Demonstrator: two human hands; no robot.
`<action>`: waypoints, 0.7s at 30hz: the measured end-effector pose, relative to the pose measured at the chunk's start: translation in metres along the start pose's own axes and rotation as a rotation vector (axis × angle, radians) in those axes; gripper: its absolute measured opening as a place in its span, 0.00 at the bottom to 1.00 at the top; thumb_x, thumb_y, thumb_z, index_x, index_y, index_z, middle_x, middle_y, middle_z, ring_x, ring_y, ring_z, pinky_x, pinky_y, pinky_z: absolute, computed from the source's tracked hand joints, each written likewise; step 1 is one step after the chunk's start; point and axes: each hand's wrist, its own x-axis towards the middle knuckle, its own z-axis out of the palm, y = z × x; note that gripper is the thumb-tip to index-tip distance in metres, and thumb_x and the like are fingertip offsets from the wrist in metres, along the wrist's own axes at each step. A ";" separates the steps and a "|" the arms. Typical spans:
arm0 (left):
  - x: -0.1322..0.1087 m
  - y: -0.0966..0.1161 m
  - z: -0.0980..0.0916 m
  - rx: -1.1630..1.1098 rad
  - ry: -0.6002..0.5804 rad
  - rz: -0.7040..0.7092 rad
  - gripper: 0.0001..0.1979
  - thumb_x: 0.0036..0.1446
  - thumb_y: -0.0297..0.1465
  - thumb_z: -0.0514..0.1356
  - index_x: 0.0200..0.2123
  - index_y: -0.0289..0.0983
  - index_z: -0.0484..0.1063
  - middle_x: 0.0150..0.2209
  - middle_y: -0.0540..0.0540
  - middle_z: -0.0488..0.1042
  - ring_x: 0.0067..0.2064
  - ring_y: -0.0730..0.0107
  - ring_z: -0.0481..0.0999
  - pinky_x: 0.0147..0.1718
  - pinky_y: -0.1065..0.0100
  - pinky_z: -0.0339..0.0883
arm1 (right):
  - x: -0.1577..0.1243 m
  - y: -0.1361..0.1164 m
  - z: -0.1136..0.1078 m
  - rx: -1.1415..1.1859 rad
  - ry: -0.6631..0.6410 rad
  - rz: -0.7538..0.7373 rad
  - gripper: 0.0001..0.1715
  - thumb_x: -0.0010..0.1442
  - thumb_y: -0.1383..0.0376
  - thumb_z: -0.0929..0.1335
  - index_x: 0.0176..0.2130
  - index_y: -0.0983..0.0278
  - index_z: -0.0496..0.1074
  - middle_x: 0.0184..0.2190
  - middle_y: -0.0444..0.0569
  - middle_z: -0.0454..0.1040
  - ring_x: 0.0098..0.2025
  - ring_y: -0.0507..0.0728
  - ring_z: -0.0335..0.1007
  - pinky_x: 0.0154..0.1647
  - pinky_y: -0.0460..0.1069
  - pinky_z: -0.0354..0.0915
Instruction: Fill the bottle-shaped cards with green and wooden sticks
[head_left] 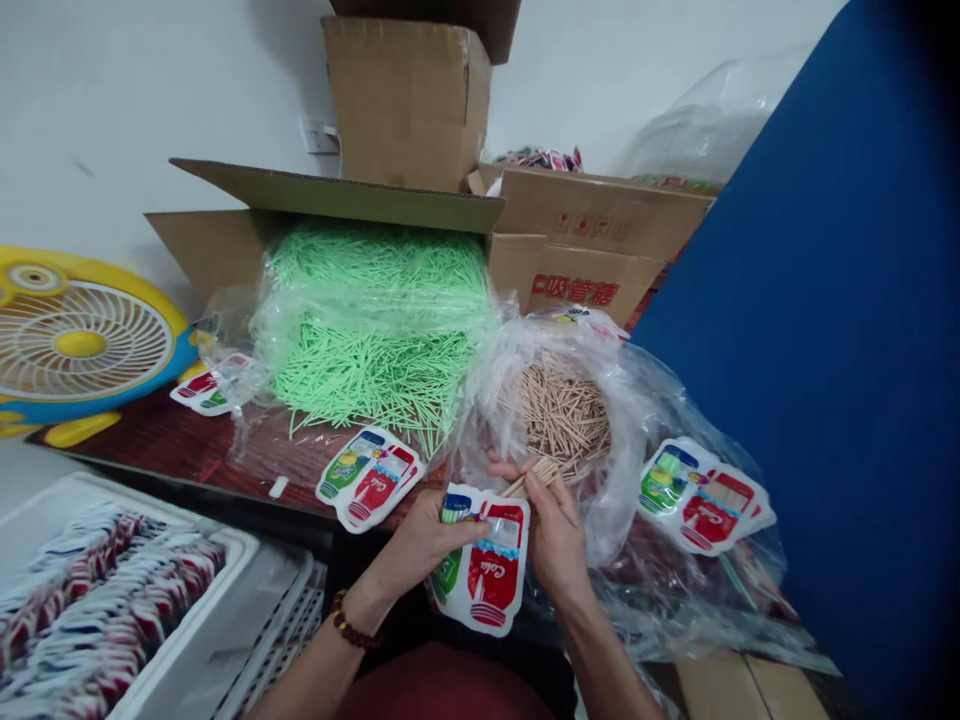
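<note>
— Red-and-green plastic, that twin-bottle Cola pouch [495, 595]: where is it exactly?

— Close to the body, at the table's near edge. The left hand [424, 540] pinches it, thumb laid across the front; its other fingers are mostly behind, so I can't tell how they're set.

— And the right?

— The right hand [556, 535] pinches a small bunch of brown candy straws [546, 472] just by the pouch's top edge. Whether they touch it, I can't tell.

— Which step would you call that?

— My judgement: portioning brown straws at the pouch. Green shows through the green bottle's window; the Cola window looks pale.

— So the next move calls for what?

— A steady pouch, I'd say, and the bunch squared up with the Cola side.

— What lies around?

— Beyond the hands, a heap of brown straws [566, 420] in a clear bag [480, 410]; left of it, loose green candy straws [375, 370] before an open carton [337, 190]. Pouch piles sit left [367, 478] and right [703, 495]. Farther left, a white crate [244, 570] and a yellow fan [79, 343].
</note>
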 end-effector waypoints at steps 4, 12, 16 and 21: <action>0.002 0.005 -0.003 0.022 0.004 0.033 0.11 0.47 0.33 0.68 0.33 0.32 0.78 0.30 0.48 0.80 0.30 0.69 0.77 0.33 0.71 0.68 | 0.005 -0.004 -0.001 -0.127 -0.220 0.048 0.08 0.59 0.60 0.68 0.39 0.60 0.71 0.52 0.49 0.73 0.55 0.61 0.67 0.52 0.54 0.66; 0.010 0.006 -0.010 0.026 0.056 0.080 0.11 0.48 0.33 0.68 0.34 0.32 0.77 0.31 0.47 0.80 0.31 0.67 0.77 0.33 0.70 0.68 | 0.015 -0.024 -0.009 -0.711 -0.432 -0.188 0.20 0.65 0.59 0.62 0.55 0.56 0.67 0.56 0.49 0.69 0.56 0.59 0.66 0.59 0.57 0.59; 0.016 0.006 -0.010 -0.006 0.039 0.118 0.09 0.49 0.32 0.67 0.32 0.32 0.76 0.30 0.46 0.80 0.30 0.68 0.77 0.33 0.70 0.68 | 0.017 -0.029 -0.016 -0.830 -0.505 -0.211 0.22 0.64 0.59 0.63 0.57 0.55 0.66 0.57 0.48 0.68 0.58 0.59 0.63 0.60 0.56 0.57; 0.018 0.010 -0.010 -0.020 0.080 0.121 0.08 0.48 0.31 0.68 0.30 0.31 0.77 0.27 0.48 0.79 0.28 0.70 0.76 0.29 0.72 0.67 | 0.020 -0.015 -0.019 -0.362 -0.341 -0.054 0.19 0.59 0.61 0.69 0.51 0.56 0.68 0.48 0.47 0.75 0.48 0.56 0.72 0.49 0.51 0.66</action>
